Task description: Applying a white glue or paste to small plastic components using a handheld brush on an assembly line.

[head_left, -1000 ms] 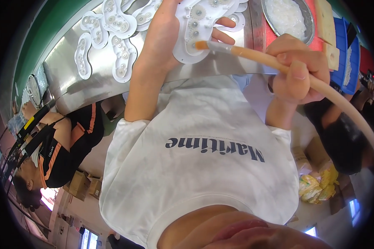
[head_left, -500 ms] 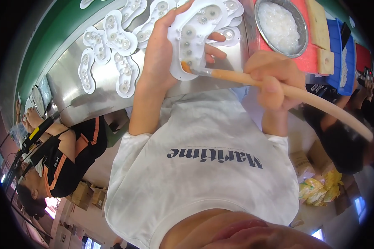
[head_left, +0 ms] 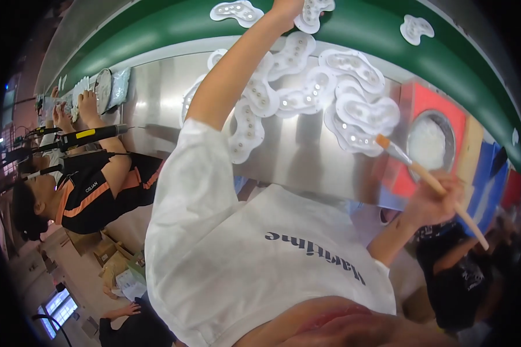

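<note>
The left hand reaches up, its grip pressed on a white cut-out piece on the green belt, while the right hand clamps a wooden-handled brush above the steel worktop, near the white pieces.

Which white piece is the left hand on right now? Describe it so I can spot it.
Start at the green belt curving above the steel bench. The left hand reaches onto it, touching a white kidney-shaped piece at the frame's top edge. Unlike the pile of pieces on the steel, it lies on green.
</note>
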The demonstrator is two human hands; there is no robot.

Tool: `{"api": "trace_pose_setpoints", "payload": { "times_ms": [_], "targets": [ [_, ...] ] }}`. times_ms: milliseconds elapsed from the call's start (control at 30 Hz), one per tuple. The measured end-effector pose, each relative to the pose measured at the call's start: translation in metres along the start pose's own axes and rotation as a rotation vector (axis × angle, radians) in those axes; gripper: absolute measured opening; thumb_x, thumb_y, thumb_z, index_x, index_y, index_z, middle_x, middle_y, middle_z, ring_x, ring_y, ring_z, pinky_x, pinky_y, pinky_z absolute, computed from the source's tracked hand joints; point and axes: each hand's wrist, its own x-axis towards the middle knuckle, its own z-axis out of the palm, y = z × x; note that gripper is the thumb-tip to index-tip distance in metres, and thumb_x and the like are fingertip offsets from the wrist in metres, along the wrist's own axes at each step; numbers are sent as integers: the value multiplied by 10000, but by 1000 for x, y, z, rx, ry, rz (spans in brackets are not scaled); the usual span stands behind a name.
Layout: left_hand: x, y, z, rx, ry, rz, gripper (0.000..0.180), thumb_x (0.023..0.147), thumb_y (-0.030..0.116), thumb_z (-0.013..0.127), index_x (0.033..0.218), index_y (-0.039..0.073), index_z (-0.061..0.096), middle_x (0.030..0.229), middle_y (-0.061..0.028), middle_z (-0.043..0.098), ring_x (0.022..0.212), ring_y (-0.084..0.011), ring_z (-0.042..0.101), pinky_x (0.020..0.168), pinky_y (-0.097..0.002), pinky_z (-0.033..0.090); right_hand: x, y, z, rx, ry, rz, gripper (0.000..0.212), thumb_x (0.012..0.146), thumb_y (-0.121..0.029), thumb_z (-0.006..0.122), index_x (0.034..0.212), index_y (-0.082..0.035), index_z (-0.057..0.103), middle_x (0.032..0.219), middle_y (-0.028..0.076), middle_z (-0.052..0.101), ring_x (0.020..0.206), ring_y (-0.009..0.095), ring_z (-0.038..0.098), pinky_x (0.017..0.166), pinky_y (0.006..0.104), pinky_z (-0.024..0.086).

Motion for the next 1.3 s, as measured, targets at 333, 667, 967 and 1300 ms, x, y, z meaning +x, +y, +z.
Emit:
{"api": "trace_pose_setpoints", "payload": {
  "times_ms": [333,667,967,1300],
  "targets": [
    [22,81,-154,957,-474,695,583,737,96,542,1302,-8,447,1322,-244,451,1209,-372,450,1037,-393,359,12,-11,-17,-224,182,-8,318,917,-323,421,769,-41,420,577,174,496,457,214,458,416,264,376],
    [-10,68,-188,1780,-133,601,622,801,337,638,1262,-45,470,1090,-225,623,964,-349,626,896,-396,472,13,-14,-17,-172,175,-21,291,908,-272,437,789,-7,456,586,188,507,465,230,480,431,291,417],
    [-139,104,-46,452,-196,31,493,795,208,707,1190,-29,530,1036,-126,646,768,-121,600,687,-267,509,12,-23,-60,-483,427,-139,255,955,-177,443,824,30,513,650,126,564,529,177,543,497,272,453],
    [-246,-10,123,-377,-695,-497,617,976,483,188,1260,20,481,1010,-164,634,720,-194,617,636,-310,501,30,3,-39,-517,180,-76,211,941,-135,526,867,58,571,693,109,632,586,129,604,549,237,497]
  ]
}}
